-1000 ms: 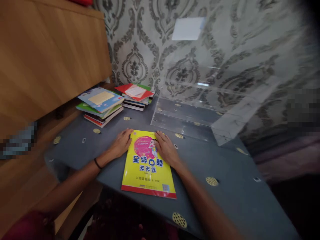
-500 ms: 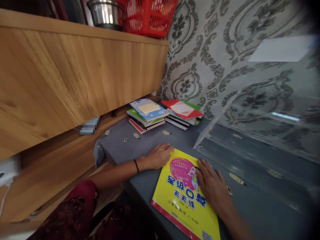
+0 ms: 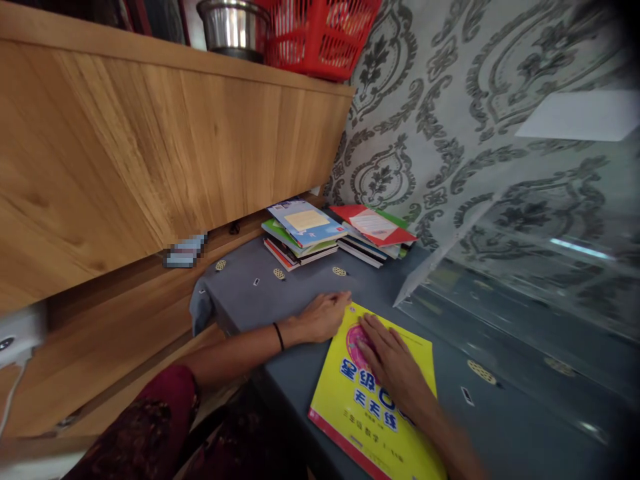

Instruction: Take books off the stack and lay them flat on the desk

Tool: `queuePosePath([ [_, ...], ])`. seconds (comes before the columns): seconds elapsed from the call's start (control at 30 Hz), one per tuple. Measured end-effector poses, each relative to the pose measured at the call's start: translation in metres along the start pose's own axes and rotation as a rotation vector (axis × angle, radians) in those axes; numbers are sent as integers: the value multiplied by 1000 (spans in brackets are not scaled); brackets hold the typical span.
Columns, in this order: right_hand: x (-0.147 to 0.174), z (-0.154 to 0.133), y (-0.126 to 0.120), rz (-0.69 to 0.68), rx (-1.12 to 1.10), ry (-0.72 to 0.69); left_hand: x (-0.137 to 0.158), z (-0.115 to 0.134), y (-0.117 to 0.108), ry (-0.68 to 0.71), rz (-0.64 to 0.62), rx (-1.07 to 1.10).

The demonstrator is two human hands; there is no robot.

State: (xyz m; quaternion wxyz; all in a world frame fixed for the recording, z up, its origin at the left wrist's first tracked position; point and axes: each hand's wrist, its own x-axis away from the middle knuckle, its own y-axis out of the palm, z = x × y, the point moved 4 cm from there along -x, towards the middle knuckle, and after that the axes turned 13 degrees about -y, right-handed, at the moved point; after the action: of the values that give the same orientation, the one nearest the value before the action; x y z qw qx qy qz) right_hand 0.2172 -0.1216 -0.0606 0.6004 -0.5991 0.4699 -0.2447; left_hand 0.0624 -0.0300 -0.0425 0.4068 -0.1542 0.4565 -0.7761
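Note:
A yellow workbook (image 3: pixel 340 400) with blue Chinese lettering, a pink circle and a red strip along its near edge lies flat and closed on the cloth-covered table (image 3: pixel 280 373). My left hand (image 3: pixel 327 316), a dark band at its wrist, has its fingers curled closed at the far left corner of the workbook. The fingertips look pinched on that edge, though they are partly hidden. Across the cover lies my right hand (image 3: pixel 387 353), flat with fingers stretched out, hiding much of the pink circle and some lettering.
Two book stacks, a left one (image 3: pixel 305 227) and a right one (image 3: pixel 375 230), sit at the table's back. A clear plastic sheet (image 3: pixel 450 247) rises on the right. A wooden cabinet (image 3: pixel 200 133) holds a metal pot (image 3: pixel 235 30) and red basket (image 3: pixel 323 40).
My right hand has slid left over the cover, from its right side onto the pink circle. My left hand's fingers are more curled at the corner. The view has shifted slightly.

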Motion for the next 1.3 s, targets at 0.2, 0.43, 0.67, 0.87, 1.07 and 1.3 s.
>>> queuePosePath([
  [0.2, 49, 36, -26, 189, -218, 261, 7, 10, -6, 100, -27, -106],
  [0.43, 50, 28, -58, 398, -666, 512, -10, 49, 17, 284, -202, -31],
  [0.67, 52, 35, -57, 378, -731, 424, -13, 87, 35, 395, -270, -51],
  [0.87, 53, 36, -59, 332, -752, 405, 15, 102, 36, 545, -324, -211],
  [1.07, 52, 39, -55, 312, -645, 375, 66, 124, 39, 714, -426, -227],
  [1.3, 49, 36, -39, 229, -341, 323, 107, 131, 31, 810, -489, -207],
])
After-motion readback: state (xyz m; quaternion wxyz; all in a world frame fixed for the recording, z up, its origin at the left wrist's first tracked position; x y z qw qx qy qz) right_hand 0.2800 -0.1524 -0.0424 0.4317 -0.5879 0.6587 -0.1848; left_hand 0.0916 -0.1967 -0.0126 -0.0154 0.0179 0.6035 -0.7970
